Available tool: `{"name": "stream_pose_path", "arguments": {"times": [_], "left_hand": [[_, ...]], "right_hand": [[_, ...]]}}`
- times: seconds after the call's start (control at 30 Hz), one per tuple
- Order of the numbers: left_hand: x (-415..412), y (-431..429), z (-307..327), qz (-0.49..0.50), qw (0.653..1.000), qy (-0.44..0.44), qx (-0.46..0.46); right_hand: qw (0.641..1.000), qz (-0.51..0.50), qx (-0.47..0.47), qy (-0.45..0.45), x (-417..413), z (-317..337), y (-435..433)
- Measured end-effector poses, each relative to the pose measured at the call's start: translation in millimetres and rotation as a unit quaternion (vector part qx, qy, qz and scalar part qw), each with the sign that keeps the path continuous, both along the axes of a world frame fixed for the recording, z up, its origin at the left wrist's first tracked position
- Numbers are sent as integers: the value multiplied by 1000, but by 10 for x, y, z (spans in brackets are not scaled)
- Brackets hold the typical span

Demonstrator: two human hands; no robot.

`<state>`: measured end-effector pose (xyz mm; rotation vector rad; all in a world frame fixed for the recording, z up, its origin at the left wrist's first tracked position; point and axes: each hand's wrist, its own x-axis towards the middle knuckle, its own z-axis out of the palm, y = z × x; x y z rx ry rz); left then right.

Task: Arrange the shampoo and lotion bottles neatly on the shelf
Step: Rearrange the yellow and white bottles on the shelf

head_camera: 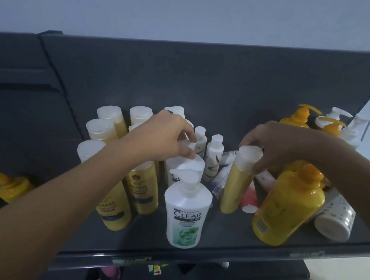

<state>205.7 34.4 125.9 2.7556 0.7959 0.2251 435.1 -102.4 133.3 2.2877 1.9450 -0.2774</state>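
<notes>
Right hand [278, 146] curled over the white flip cap of a slim gold bottle [237, 181], fingertips pinching the cap rim, bottle tilted slightly, base on the dark shelf [227, 232] near mid-front. Left hand [168, 136] half-closed, thumb and fingers gripping the white cap of a white bottle [185, 162] standing right behind the white CLEAR pump bottle [186, 212]; that one is upright, glossy plastic, green label, close to the front edge at centre. Left of the left hand: cluster of gold bottles [130, 184] with frosted white round caps, upright, packed touching, running toward the back. Behind the hands, two small white bottles [212, 158] with narrow caps, upright. Between the gold bottle and the big yellow jug [286, 208], a pink-red bottle [250, 198] lying down, white cap toward the front. Yellow jug is rounded, shiny, orange cap, leaning, near the front right corner. White cylinder with gold dots [335, 219] lying on its side at the right edge. Back right corner: yellow and white pump bottles [317, 121], upright. Yellow pump bottle [11, 187] on the lower level at far left.
</notes>
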Motion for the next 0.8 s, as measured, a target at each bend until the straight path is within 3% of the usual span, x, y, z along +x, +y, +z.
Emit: {"name": "stream_pose_path", "arguments": {"times": [0.13,0.27,0.47,0.6,0.8], "left_hand": [[-288,75,59,8,1000,14,23],[-975,110,185,58,996,-7,74],[-1739,80,-46,86,995,40,37],[-1782,133,-169,94,995,8,33],[-1798,131,-338,118,989,-93,5]], "right_hand": [[998,-5,22,51,1,14,-4],[997,-38,52,37,-83,189,-52],[987,-69,141,20,-533,1015,-153],[972,-60,223,34,-933,1406,-199],[956,-46,269,105,-1437,1577,-226]]}}
